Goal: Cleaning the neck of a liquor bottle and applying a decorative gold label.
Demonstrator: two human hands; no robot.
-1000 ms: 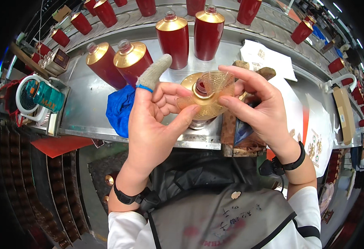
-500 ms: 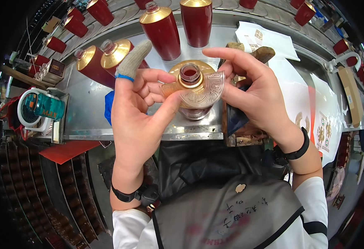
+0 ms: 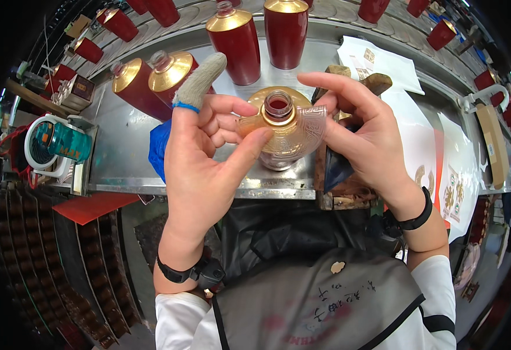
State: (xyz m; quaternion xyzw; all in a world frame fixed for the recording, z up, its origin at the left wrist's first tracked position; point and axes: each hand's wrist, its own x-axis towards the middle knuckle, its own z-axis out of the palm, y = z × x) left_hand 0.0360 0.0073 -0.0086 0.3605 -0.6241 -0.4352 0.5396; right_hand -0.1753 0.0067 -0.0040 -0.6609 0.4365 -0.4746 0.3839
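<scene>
A bottle (image 3: 279, 104) with a bare glass neck and gold shoulder stands upright before me at the table's front. Around the front of its shoulder curves a clear, arc-shaped patterned film (image 3: 307, 137). My left hand (image 3: 206, 146) pinches the film's left end between thumb and fingers; its index finger wears a grey knitted finger cot (image 3: 202, 79) with a blue band. At the film's right end, my right hand (image 3: 365, 131) grips the edge with its thumb and bent fingers, while the index finger stretches out above. Whether the film touches the gold all along, I cannot tell.
Dark red bottles with gold shoulders (image 3: 235, 46) stand behind my hands and on the conveyor (image 3: 325, 14). A wooden holder (image 3: 331, 198) sits beside the bottle. White printed sheets (image 3: 410, 128) lie at right; a small fan (image 3: 48, 146) and blue plastic (image 3: 159, 149) are left.
The film's right end has tilted up along the shoulder, and more gold shows through its front. Both hands keep their hold. Bottles on the conveyor have shifted right; the view has shifted slightly too.
</scene>
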